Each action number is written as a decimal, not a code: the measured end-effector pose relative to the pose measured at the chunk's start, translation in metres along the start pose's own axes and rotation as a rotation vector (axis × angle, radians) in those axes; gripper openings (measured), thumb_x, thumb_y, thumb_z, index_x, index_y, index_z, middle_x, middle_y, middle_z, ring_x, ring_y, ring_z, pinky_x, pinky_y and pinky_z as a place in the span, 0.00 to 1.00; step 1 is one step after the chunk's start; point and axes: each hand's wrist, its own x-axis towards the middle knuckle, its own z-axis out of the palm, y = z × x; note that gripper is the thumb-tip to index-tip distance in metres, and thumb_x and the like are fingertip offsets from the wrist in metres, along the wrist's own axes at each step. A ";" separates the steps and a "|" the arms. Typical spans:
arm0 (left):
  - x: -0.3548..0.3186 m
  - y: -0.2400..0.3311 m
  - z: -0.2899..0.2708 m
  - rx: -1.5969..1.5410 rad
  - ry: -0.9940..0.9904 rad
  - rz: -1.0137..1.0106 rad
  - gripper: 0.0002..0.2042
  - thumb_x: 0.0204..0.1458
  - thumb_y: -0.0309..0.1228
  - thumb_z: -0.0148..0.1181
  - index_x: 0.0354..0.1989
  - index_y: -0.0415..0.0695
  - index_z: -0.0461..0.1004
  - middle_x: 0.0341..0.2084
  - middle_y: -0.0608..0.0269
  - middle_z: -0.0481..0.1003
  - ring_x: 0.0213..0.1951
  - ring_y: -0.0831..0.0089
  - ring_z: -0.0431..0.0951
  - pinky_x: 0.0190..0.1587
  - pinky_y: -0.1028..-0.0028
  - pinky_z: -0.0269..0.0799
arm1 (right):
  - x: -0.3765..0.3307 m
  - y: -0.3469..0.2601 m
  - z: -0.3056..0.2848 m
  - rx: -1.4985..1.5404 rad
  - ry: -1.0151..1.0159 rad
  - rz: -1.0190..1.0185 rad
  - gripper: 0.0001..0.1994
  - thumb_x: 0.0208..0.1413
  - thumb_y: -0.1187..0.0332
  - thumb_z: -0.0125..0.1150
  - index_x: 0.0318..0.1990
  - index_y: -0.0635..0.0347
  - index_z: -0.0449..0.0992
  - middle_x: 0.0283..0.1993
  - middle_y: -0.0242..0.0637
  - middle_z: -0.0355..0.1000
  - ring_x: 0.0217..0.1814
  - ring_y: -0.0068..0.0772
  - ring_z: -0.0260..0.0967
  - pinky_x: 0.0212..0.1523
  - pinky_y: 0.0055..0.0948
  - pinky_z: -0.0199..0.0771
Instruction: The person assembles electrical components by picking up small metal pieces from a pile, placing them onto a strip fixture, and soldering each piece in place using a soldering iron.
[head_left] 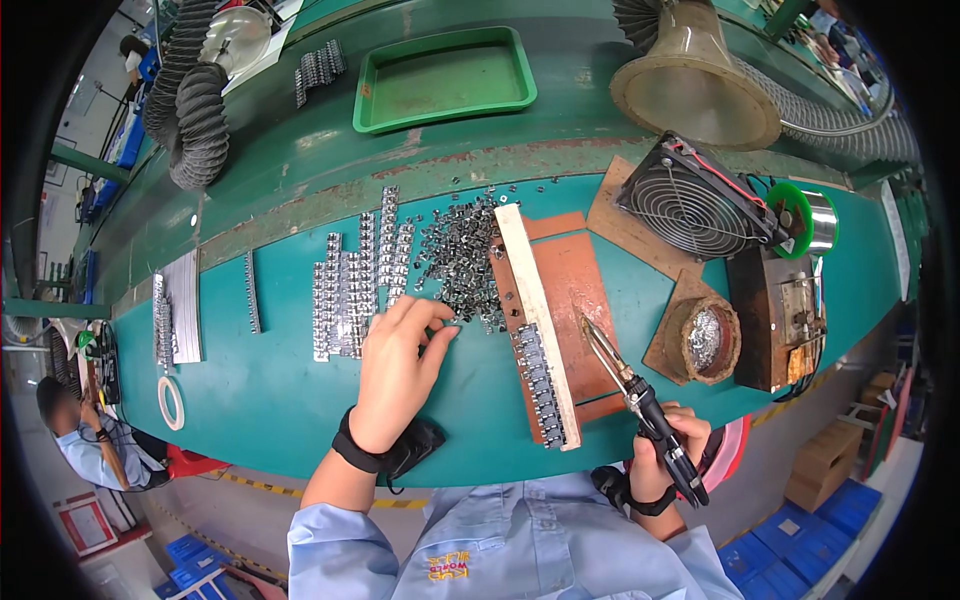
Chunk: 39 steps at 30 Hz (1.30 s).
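My right hand [675, 450] is wrapped round the black handle of a soldering iron [655, 425]. The iron's metal tip points up and left over a copper-coloured board [570, 290]. On that board lies a pale wooden strip [535, 320], with a row of small dark metal components [540, 385] along its left side. At the lower edge of a loose heap of small metal parts [460, 255], my left hand [400, 350] has thumb and forefinger brought together in a pinch. Whatever is between those fingertips is too small to make out. A black band circles each wrist.
Several rows of joined components [365, 265] stand left of the heap. Rightward are a fan [690, 200], a solder spool [815, 220], a round pot [708, 340] and a metal box [765, 320]. A green tray [445, 85] and an extraction hood [695, 85] are behind.
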 end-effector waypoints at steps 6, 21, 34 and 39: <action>-0.001 0.003 0.000 0.098 0.002 0.096 0.05 0.41 0.22 0.59 0.26 0.41 0.70 0.22 0.63 0.69 0.21 0.71 0.69 0.27 0.73 0.62 | 0.000 -0.001 0.000 0.012 0.008 -0.016 0.21 0.41 0.70 0.67 0.40 0.59 0.60 0.30 0.35 0.62 0.31 0.30 0.61 0.36 0.29 0.61; -0.023 0.018 0.017 -1.135 -0.561 -0.433 0.06 0.49 0.21 0.54 0.32 0.42 0.63 0.28 0.64 0.71 0.30 0.79 0.72 0.35 0.80 0.67 | 0.000 0.001 -0.001 0.008 0.009 -0.045 0.21 0.40 0.74 0.67 0.40 0.60 0.61 0.30 0.36 0.63 0.29 0.30 0.61 0.35 0.28 0.61; -0.020 0.020 0.022 -1.134 -0.550 -0.438 0.07 0.49 0.21 0.55 0.31 0.41 0.63 0.25 0.65 0.71 0.30 0.79 0.72 0.35 0.81 0.68 | 0.001 0.002 -0.002 0.046 0.007 -0.025 0.21 0.38 0.76 0.67 0.39 0.59 0.62 0.30 0.35 0.64 0.28 0.30 0.62 0.33 0.29 0.61; -0.021 0.020 0.023 -1.124 -0.529 -0.415 0.07 0.48 0.21 0.56 0.31 0.41 0.63 0.25 0.65 0.71 0.29 0.79 0.72 0.35 0.81 0.67 | 0.001 0.002 -0.003 0.053 -0.001 -0.036 0.22 0.37 0.77 0.67 0.39 0.60 0.62 0.30 0.35 0.64 0.27 0.30 0.62 0.32 0.29 0.61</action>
